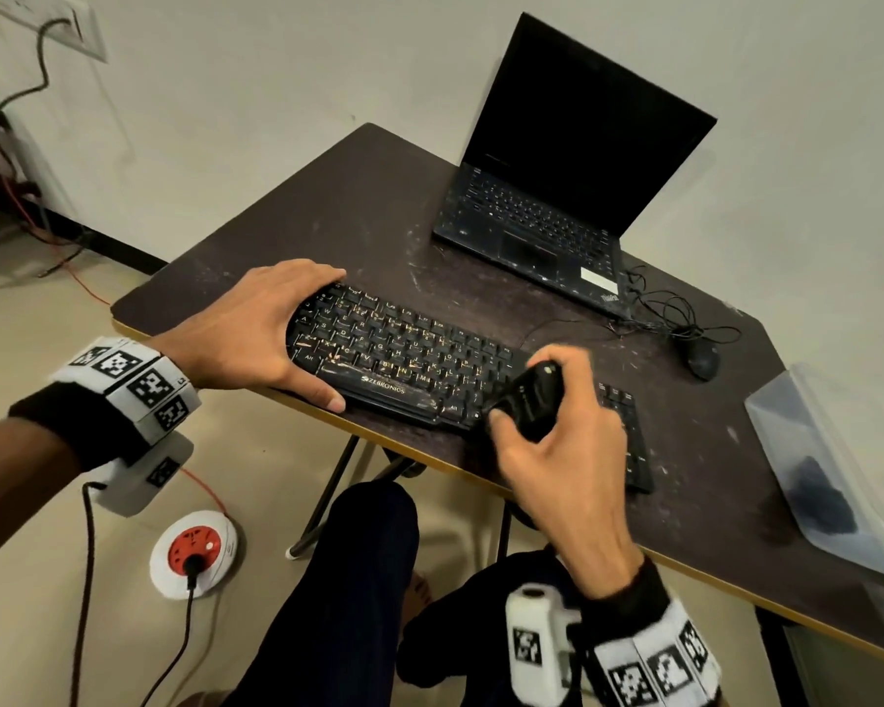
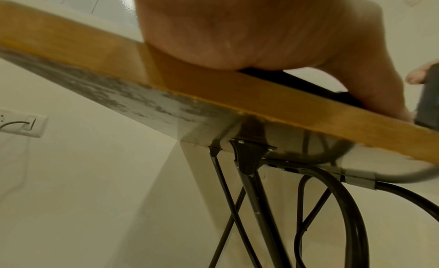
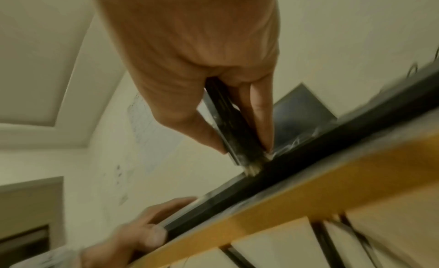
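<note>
R hand (image 1: 562, 466) of mine grips brush (image 1: 529, 400) w/ curled fingers, tip on keyboard (image 1: 404, 359). L hand (image 1: 256, 329) clamps its left end.

The keyboard (image 1: 430, 369) is matt black plastic, its keys scuffed and the space bar worn pale. The brush (image 1: 532, 400) has a glossy black plastic body. The bench (image 1: 358, 196) top is dark, matt and scratched, its edge smooth and wood-coloured, its legs (image 2: 253, 187) glossy black metal

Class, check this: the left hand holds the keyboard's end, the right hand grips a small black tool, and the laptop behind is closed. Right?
No: the laptop stands open, screen dark, as the head view shows. The rest holds.
</note>
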Action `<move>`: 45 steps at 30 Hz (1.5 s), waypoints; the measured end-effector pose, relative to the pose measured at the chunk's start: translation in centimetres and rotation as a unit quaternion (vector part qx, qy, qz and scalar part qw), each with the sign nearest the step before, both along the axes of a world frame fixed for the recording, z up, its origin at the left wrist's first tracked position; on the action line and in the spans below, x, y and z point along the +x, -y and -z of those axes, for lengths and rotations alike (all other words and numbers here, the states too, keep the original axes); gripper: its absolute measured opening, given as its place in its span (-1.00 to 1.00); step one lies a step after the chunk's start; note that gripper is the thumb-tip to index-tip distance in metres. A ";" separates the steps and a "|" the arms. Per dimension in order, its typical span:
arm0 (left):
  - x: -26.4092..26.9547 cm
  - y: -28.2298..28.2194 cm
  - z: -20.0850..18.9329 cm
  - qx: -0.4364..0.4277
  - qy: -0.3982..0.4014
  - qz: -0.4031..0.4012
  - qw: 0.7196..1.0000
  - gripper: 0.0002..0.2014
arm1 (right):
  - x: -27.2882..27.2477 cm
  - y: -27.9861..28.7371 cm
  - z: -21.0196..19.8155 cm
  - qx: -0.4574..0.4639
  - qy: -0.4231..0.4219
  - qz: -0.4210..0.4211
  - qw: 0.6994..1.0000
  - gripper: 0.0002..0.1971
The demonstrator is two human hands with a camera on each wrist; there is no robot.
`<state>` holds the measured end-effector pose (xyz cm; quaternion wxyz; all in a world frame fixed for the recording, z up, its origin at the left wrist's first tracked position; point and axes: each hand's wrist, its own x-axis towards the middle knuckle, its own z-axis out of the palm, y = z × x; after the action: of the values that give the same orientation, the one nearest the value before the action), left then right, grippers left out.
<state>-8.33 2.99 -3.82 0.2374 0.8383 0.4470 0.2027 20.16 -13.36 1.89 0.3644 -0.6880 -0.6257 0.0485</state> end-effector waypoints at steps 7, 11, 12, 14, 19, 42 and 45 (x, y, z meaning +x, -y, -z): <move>0.1 0.0 0.0 0.003 -0.006 0.002 1.000 0.46 | 0.7 -1.2 -0.3 0.001 -0.008 0.037 0.999 -0.49; 0.1 0.1 -0.2 0.001 -0.002 0.006 1.000 0.45 | -0.7 -0.7 0.2 -0.018 0.012 -0.027 0.999 -0.48; 0.1 0.1 -0.3 0.003 0.000 0.006 1.000 0.45 | 0.1 -1.5 0.0 -0.010 0.000 0.003 1.000 -0.49; 0.2 0.3 -0.5 0.003 -0.003 0.007 1.000 0.45 | 0.8 -2.1 -0.3 -0.007 -0.003 0.036 0.999 -0.49; 0.1 0.3 -0.4 -0.006 0.000 0.004 1.000 0.43 | -0.1 -1.3 -0.3 -0.038 0.007 -0.053 0.998 -0.50; 0.0 0.3 -0.5 -0.022 0.002 -0.002 1.000 0.45 | 2.5 -5.0 -2.1 -0.107 0.050 -0.121 0.986 -0.48; 0.0 0.2 -0.7 -0.022 0.000 -0.001 1.000 0.46 | 3.3 -6.6 -2.5 -0.111 0.039 -0.069 0.991 -0.47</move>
<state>-8.34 2.74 -3.13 0.2549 0.8326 0.4524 0.1929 23.42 -6.73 4.40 0.2572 -0.6804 -0.6764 0.1158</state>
